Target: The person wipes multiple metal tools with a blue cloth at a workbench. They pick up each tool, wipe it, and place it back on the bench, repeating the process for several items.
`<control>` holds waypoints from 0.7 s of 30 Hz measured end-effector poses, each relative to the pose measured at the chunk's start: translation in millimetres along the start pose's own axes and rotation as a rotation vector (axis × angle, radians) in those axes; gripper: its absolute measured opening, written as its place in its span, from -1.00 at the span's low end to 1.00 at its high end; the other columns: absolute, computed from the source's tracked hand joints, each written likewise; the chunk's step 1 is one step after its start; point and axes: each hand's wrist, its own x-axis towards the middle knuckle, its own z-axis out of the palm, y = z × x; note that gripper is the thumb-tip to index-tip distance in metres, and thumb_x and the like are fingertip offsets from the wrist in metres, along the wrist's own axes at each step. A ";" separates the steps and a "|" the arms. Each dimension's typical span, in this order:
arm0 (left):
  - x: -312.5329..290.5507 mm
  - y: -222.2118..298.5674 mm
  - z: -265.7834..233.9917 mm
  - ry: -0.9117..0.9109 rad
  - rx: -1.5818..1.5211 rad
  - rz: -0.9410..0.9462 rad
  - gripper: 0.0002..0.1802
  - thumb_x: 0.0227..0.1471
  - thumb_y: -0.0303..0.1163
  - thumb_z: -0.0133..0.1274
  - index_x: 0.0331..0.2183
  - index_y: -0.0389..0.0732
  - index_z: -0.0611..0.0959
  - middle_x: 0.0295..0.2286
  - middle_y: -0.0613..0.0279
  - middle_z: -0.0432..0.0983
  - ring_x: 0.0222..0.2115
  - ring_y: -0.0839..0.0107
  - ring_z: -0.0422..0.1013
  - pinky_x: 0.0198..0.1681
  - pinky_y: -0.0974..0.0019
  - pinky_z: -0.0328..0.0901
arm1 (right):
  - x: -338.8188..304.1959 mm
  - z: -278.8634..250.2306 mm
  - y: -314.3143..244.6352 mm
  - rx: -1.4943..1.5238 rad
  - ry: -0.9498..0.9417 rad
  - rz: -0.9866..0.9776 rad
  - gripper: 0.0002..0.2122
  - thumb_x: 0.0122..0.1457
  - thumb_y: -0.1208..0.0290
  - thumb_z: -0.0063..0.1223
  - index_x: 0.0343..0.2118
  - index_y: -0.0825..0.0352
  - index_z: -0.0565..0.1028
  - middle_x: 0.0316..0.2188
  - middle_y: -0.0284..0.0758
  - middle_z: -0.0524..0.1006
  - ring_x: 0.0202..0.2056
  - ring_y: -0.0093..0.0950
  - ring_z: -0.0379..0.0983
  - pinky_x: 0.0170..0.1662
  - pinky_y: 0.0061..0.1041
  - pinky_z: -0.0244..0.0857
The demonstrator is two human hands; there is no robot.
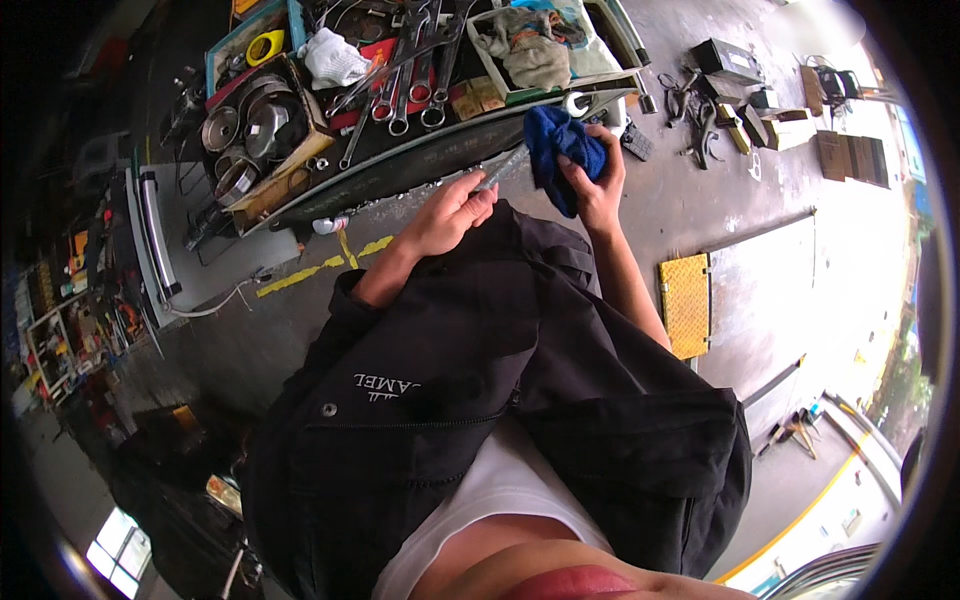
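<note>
My left hand (452,218) is closed around the lower end of a long metal wrench (512,162). The wrench slants up and to the right, and its open jaw shows just past a blue cloth (562,150). My right hand (597,185) grips this bunched cloth, thumb across its front, with the cloth against the wrench's shaft. The cloth hides the middle of the wrench. Both hands are in front of my dark jacket, at the near edge of a tool-covered bench (390,185).
Several wrenches (405,85) lie on the bench between a box of metal rings (262,130) and a tray of rags (535,50). A white glove (333,60) rests near them. Metal parts (705,125) and a black box (727,62) are on the floor at right.
</note>
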 end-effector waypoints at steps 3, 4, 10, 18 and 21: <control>7.9 -4.2 -5.4 -0.068 0.023 -0.003 -0.66 0.34 -0.17 -0.06 -0.27 -0.31 0.46 -0.52 0.25 0.37 -0.51 0.48 0.29 -0.39 0.39 0.22 | -14.7 13.3 6.1 0.447 -0.060 0.227 -0.44 0.06 0.34 0.31 0.10 0.27 0.30 -0.09 -0.29 0.46 -0.05 -0.42 0.41 0.04 -0.42 0.34; 10.7 -3.9 -7.4 -0.080 0.150 0.020 -0.65 0.35 -0.17 -0.07 -0.25 -0.32 0.46 -0.50 0.26 0.38 -0.48 0.49 0.30 -0.38 0.39 0.24 | -18.9 20.5 5.2 0.570 -0.074 0.253 -0.37 0.07 0.28 0.33 0.16 0.26 0.24 -0.02 -0.26 0.44 0.00 -0.38 0.40 0.08 -0.40 0.34; 27.8 5.2 -11.9 -0.197 0.722 0.107 -0.67 0.28 -0.22 -0.02 -0.16 -0.32 0.59 -0.39 -0.17 0.55 -0.32 -0.11 0.50 -0.26 0.04 0.35 | -35.9 43.1 12.5 0.584 -0.108 0.220 -0.17 0.00 0.12 0.42 0.27 0.28 0.18 0.10 -0.24 0.41 0.10 -0.36 0.36 0.23 -0.34 0.18; 28.4 3.6 -10.9 -0.278 0.828 -0.031 -0.54 0.26 -0.04 -0.05 -0.33 -0.29 0.61 -0.46 -0.21 0.56 -0.34 -0.22 0.49 -0.28 -0.16 0.34 | -49.0 41.4 -2.5 0.358 0.074 0.332 -0.50 0.01 0.45 0.38 0.01 0.41 0.42 -0.13 -0.33 0.55 -0.09 -0.52 0.50 0.01 -0.48 0.39; 31.0 22.1 -23.5 -0.224 1.017 0.042 -0.44 0.22 0.13 -0.04 -0.25 -0.23 0.66 -0.45 -0.11 0.61 -0.33 -0.09 0.56 -0.30 -0.05 0.41 | -52.6 33.3 -1.2 -0.117 0.111 0.190 -0.60 -0.01 0.44 0.36 -0.08 0.34 0.52 -0.16 -0.25 0.58 -0.13 -0.40 0.55 -0.01 -0.38 0.42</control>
